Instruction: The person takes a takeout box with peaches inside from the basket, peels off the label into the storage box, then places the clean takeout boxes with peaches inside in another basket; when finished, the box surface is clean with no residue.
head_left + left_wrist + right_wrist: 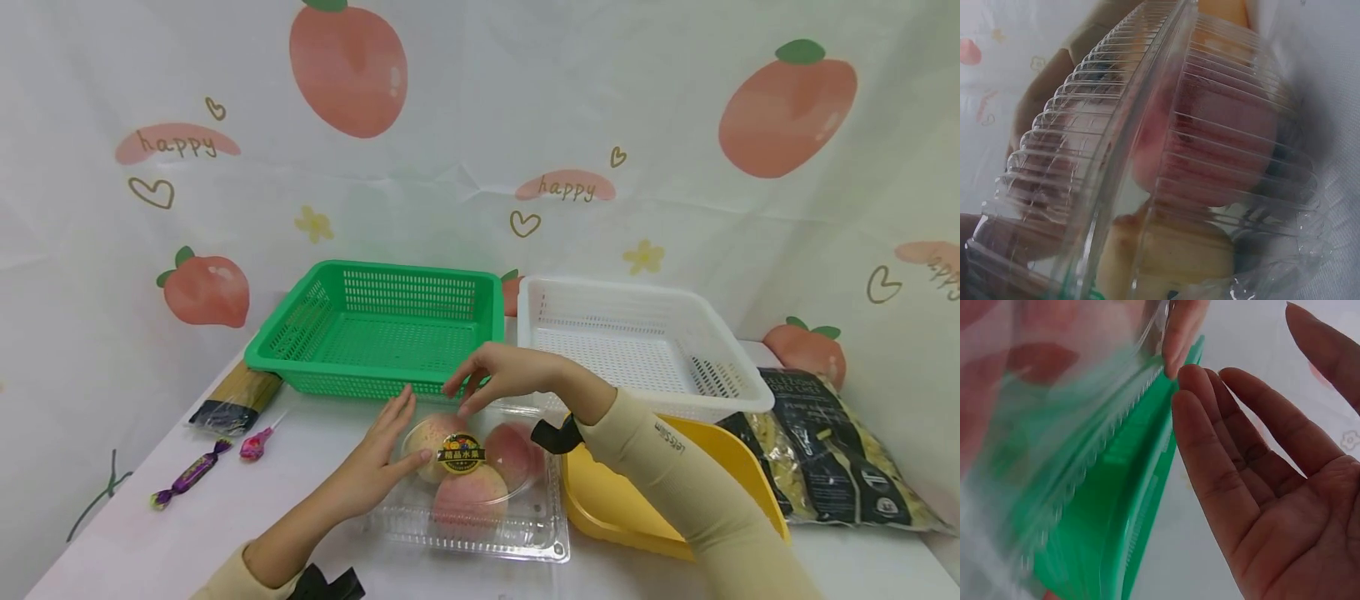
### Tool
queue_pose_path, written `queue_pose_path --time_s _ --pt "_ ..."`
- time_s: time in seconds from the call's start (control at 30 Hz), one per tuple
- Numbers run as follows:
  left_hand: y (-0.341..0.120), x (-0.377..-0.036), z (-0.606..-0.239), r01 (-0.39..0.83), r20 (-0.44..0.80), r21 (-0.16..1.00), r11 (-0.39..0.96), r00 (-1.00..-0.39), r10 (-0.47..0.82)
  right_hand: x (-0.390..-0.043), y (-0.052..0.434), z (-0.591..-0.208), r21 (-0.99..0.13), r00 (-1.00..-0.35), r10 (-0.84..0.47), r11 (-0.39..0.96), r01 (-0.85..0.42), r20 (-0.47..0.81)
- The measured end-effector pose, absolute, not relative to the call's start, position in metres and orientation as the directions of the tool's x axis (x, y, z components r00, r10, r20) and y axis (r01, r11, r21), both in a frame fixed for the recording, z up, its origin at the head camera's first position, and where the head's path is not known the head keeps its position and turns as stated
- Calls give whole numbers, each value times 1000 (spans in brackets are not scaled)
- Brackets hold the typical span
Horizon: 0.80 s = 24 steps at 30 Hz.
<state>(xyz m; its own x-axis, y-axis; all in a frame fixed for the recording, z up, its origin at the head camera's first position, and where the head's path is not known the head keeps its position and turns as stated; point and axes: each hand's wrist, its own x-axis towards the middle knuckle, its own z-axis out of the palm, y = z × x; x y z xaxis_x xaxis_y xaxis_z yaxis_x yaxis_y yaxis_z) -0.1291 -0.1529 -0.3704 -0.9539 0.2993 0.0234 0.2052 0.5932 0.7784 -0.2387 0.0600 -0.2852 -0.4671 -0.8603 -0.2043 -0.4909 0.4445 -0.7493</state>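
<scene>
A clear plastic clamshell box [517, 546] lies on the table with several peaches [471, 500] inside and a black-and-gold sticker [461, 454] on its lid. My left hand [371, 471] rests along the box's left side, fingers fairly straight and thumb over the lid near the sticker. Over the far edge of the box hovers my right hand [513, 375], fingers loosely bent. The right wrist view shows that right hand [1272, 469] holding nothing, with left fingertips [1182, 337] close by. Ribbed box walls and a red peach [1222, 125] fill the left wrist view.
Behind the box stand a green basket [375, 387] and a white basket [720, 400]. A yellow tray [615, 508] sits to the right, beside a black pasta bag [840, 458]. At left lie a purple candy [191, 475], a lollipop [256, 445] and a brown packet [238, 396].
</scene>
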Motion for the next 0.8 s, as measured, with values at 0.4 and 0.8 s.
queue_pose_path --time_s 0.4,0.8 --pt "-155 -130 -371 232 47 767 598 -950 310 -235 42 -303 -819 -418 -870 428 -382 -260" --pt "-154 -131 -372 220 30 770 599 -950 311 -242 44 -314 -827 -338 -899 403 -392 -279"
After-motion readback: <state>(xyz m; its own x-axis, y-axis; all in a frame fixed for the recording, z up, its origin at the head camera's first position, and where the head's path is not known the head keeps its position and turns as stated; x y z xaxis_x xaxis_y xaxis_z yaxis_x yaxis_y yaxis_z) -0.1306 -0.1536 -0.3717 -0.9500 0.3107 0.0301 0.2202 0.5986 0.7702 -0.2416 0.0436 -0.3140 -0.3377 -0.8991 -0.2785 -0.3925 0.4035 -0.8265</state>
